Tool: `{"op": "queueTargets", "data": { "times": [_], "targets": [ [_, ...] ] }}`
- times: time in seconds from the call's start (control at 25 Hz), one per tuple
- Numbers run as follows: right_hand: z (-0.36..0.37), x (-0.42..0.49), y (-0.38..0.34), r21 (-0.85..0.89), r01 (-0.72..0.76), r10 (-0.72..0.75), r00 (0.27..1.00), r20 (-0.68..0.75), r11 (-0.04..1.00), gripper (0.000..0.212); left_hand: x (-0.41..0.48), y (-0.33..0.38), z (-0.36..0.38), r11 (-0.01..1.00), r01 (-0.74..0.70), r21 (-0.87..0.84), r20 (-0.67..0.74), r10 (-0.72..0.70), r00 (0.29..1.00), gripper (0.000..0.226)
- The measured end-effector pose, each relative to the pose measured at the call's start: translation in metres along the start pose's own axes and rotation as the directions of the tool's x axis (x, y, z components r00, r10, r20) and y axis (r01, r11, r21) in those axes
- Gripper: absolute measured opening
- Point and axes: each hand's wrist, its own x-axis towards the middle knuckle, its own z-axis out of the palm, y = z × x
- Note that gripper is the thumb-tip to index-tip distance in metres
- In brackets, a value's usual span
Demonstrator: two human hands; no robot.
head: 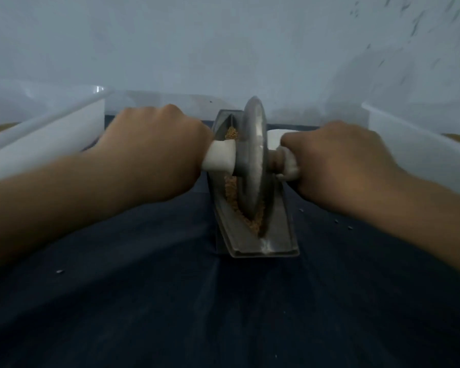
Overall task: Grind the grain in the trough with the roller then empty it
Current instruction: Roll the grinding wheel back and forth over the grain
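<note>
A grey metal trough (252, 241) lies lengthwise on the dark cloth, its near end towards me. Yellow-brown grain (231, 193) lines its groove. The grey disc roller (252, 160) stands upright in the groove, about mid-length. A white handle (219, 158) sticks out on each side of the disc. My left hand (154, 150) grips the left handle, fingers curled round it. My right hand (337, 158) grips the right handle the same way. The far end of the trough is partly hidden behind the disc.
A white plastic bin (45, 139) stands at the left and another white bin (420, 144) at the right, each with brown grain showing. A white dish (274, 136) peeks out behind the roller. Stray grains (60, 271) dot the dark cloth. A pale wall rises behind.
</note>
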Motion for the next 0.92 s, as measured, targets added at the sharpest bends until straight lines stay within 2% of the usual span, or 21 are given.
{"op": "queueTargets", "data": {
  "times": [0.04,0.12,0.24,0.32,0.44,0.48,0.52,0.64,0.72,0.76,0.84,0.92],
  "targets": [
    [-0.003,-0.006,0.003,0.016,0.007,-0.006,0.999,-0.035,1.0,0.034,-0.002,-0.002,-0.005,1.0,-0.018,0.025,-0.038,0.019,0.999,0.033],
    [0.004,0.002,0.001,-0.008,-0.026,0.026,1.0,-0.003,1.0,0.032,0.007,0.003,0.003,0.998,0.023,0.064,-0.012,-0.022,1.0,0.032],
    [0.027,0.054,-0.007,-0.041,-0.114,0.117,0.989,0.089,0.993,0.01,0.039,0.01,0.029,0.971,0.24,0.009,0.048,-0.24,0.969,0.002],
    [0.029,0.089,-0.007,0.007,-0.15,0.146,0.973,0.179,0.989,0.007,0.056,0.006,0.03,0.944,0.327,-0.046,0.154,-0.317,0.936,0.015],
    [0.021,0.074,-0.002,0.002,-0.092,0.088,0.964,0.253,0.996,0.012,0.041,0.009,0.017,0.965,0.261,-0.039,0.191,-0.249,0.95,0.012],
    [0.017,0.054,0.0,0.001,-0.051,0.05,0.979,0.198,0.999,0.016,0.028,0.01,0.012,0.976,0.214,-0.024,0.134,-0.209,0.969,0.006],
    [0.012,0.032,0.001,-0.011,-0.003,0.004,0.994,0.106,1.0,0.02,0.014,0.011,0.006,0.988,0.156,0.004,0.039,-0.156,0.987,0.009],
    [-0.001,0.002,0.008,0.03,0.086,-0.085,0.996,-0.035,0.996,0.033,-0.008,0.01,-0.011,0.995,0.101,0.02,-0.092,-0.099,0.991,0.028],
    [0.01,0.012,0.006,-0.028,0.038,-0.038,0.999,-0.015,0.999,0.033,-0.002,0.015,0.004,0.986,0.152,0.067,-0.002,-0.153,0.988,0.028],
    [0.019,0.025,0.002,-0.069,-0.015,0.016,1.0,0.01,0.998,0.03,0.007,0.016,0.013,0.98,0.187,0.067,0.04,-0.19,0.981,0.023],
    [0.034,0.06,-0.006,-0.022,-0.105,0.106,0.991,0.084,0.994,0.016,0.037,0.013,0.028,0.964,0.264,0.026,0.069,-0.265,0.962,0.006],
    [0.038,0.083,-0.006,0.018,-0.151,0.146,0.975,0.17,0.988,0.005,0.058,0.007,0.029,0.956,0.293,-0.009,0.153,-0.289,0.945,0.017]
  ]
}}
